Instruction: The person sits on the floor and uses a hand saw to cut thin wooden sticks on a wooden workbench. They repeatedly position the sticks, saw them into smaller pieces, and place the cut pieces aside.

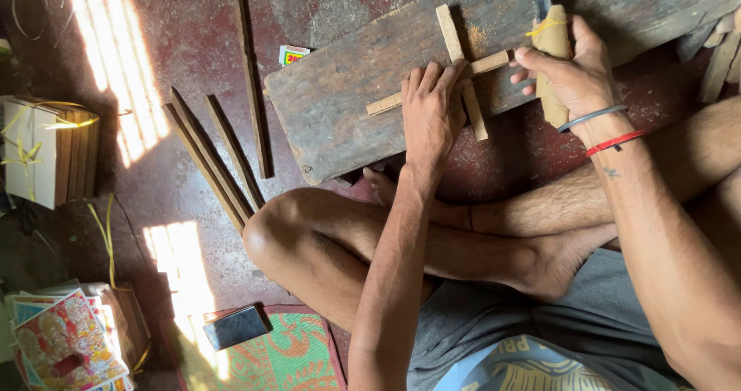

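My left hand (pixel 429 105) presses flat on two thin wooden strips (pixel 457 59) laid as a cross on a dark, worn wooden board (pixel 347 90). My right hand (pixel 570 74) grips the pale wooden handle of a tool (pixel 553 47) with a yellow band around it; its dark blade runs up past the frame's top edge. The tool sits at the right end of the horizontal strip. I sit cross-legged on the floor, with the board in front of my knees.
Several long dark wooden slats (pixel 224 152) lie on the red floor left of the board. A tied bundle of strips (pixel 50 148) sits at far left, colourful printed sheets (pixel 65 341) at lower left, and a phone (pixel 235 327) on a patterned mat.
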